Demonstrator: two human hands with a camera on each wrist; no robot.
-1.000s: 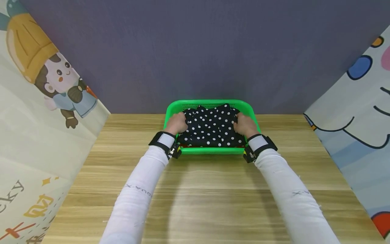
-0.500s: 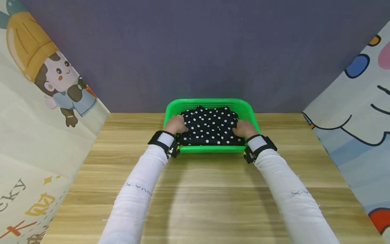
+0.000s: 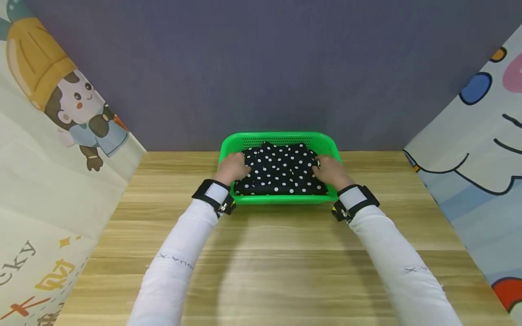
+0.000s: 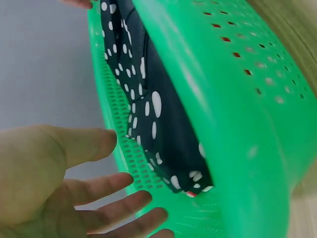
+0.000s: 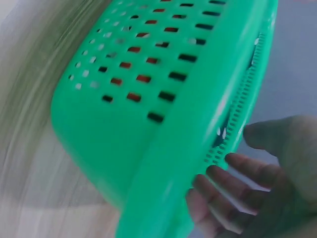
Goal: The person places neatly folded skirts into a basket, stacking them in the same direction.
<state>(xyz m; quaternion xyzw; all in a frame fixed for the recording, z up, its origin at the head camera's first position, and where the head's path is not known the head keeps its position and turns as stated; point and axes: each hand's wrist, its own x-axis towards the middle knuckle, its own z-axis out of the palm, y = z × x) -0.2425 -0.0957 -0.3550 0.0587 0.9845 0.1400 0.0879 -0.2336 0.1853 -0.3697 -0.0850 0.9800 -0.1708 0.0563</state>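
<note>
A black cloth with white dots (image 3: 281, 170) lies inside a green plastic basket (image 3: 281, 199). My left hand (image 3: 233, 167) is over the basket's left end; in the left wrist view its fingers (image 4: 133, 201) are spread and relaxed, apart from the cloth. Over the right end is my right hand (image 3: 331, 170). The right wrist view shows its loosely bent fingers (image 5: 223, 191) with nothing held between them, close to the basket rim (image 5: 198, 134). Some red shows through the basket's holes, and what lies beneath the cloth is hidden.
The basket stands on a wood-grain table (image 3: 277, 262), at its back edge against a dark grey-blue wall (image 3: 277, 68). Printed cartoon panels flank the table, one at the left (image 3: 49, 158) and one at the right (image 3: 481, 181).
Both hands have let go of the cloth's sides and drawn slightly outward. The cloth has settled a little lower in the basket, and the red strip at its front edge is now covered.
</note>
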